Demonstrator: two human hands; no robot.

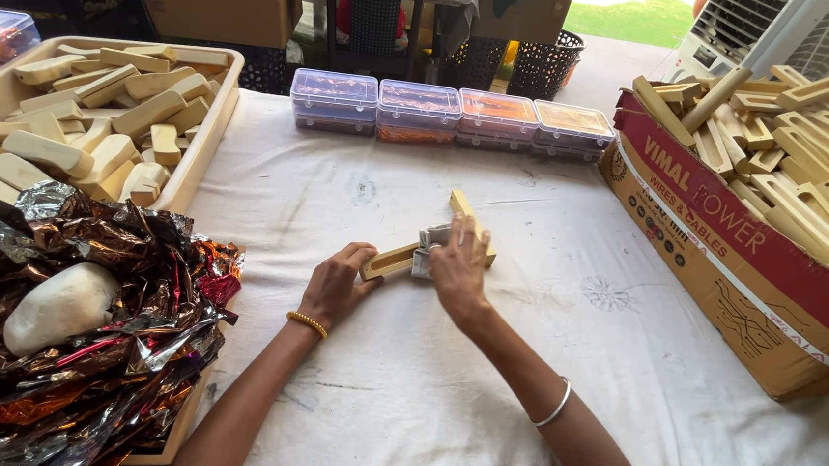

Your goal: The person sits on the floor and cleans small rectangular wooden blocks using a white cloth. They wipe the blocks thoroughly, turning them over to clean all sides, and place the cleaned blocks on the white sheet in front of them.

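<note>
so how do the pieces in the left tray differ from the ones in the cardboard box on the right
The tray pieces are solid, rounded, pale cream blocks; the box pieces are longer, squarer and slotted. The tray pieces lie in a shallow open tray, the box pieces heaped in a deep cardboard box. Both look wooden.

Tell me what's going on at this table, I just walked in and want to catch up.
A person works at a cloth-covered table. The left hand steadies one end of a pale wooden piece, while the right hand presses a bit of silvery foil onto it where a second wooden piece crosses. A tray of pale blocks sits left, a cardboard box of wooden pieces right.
</note>
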